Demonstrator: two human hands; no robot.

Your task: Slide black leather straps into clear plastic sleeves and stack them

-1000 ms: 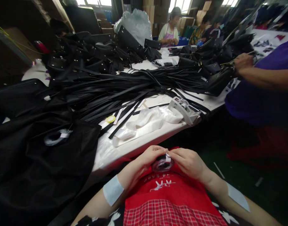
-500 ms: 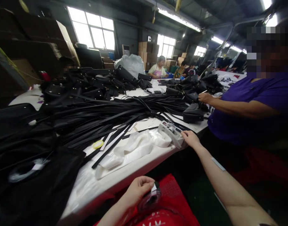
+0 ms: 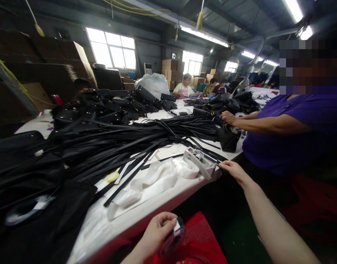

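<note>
The roll of tape (image 3: 172, 236) sits in the left hand (image 3: 157, 231), low down near the person's lap and just below the near edge of the table (image 3: 102, 223). The fingers are curled tight around the roll, and a small white end of tape sticks up by the thumb. It is one roll, dark and see-through. The right hand (image 3: 234, 171) is stretched out far from the left one, so the two hands are well apart. Its fingers are mostly open and its fingertips touch the end of a white tape holder (image 3: 199, 161) that lies at the table's corner edge; I cannot tell if it is gripping it. There is one tape holder. Just beside it lies one long crumpled white strip (image 3: 154, 181), running along the near side of the table. One small yellow ring (image 3: 112, 177) lies a bit further in. Behind that is a big heap of black straps (image 3: 124, 141), too many to count, spread across the middle of the table. A black cloth (image 3: 39, 205) covers the left side and hangs over the edge. The only bare white tabletop is a thin band along the near edge. On the right, one person in a purple shirt (image 3: 295, 132) stands close to the table corner, with a hand (image 3: 228, 117) on a black bag (image 3: 229, 138). The floor between this person and the red lap is dark and open.
</note>
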